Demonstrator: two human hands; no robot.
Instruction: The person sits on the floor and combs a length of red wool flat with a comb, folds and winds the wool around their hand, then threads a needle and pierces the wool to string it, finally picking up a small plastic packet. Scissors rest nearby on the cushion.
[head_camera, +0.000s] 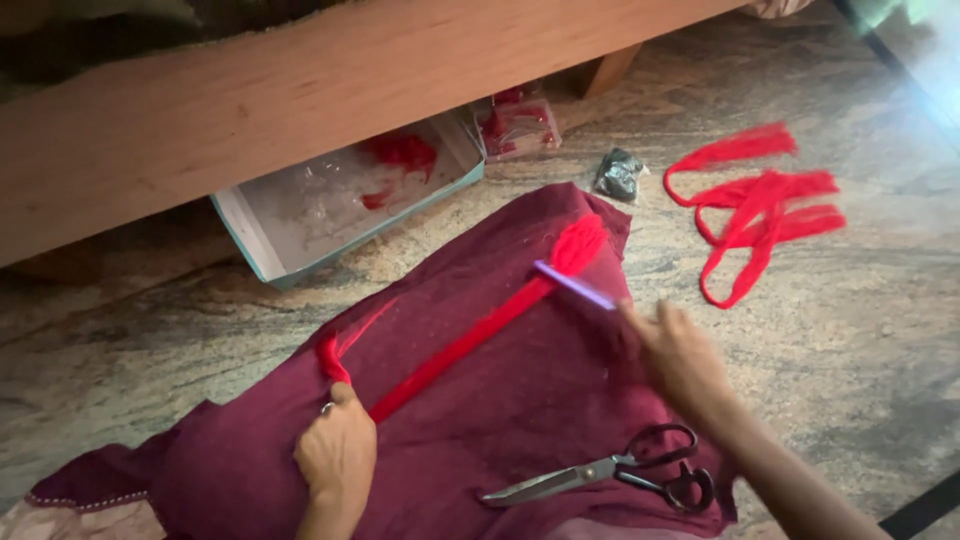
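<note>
Yarn (470, 338), bright red, lies stretched taut across maroon cloth (520, 400), its far end fluffed. Left hand (338, 452) pinches the near end; right hand (680, 355) grips a purple comb (575, 285) at the fluff. One pair of scissors (610, 475), two boxes (340, 205), loose red strands (760, 205), on a stone floor (860, 330).

A home floor used for handcraft: polished speckled stone floor (850, 340), a low wooden bed frame (300, 90), and a shallow teal-edged cardboard box (290, 260) beneath it.
</note>
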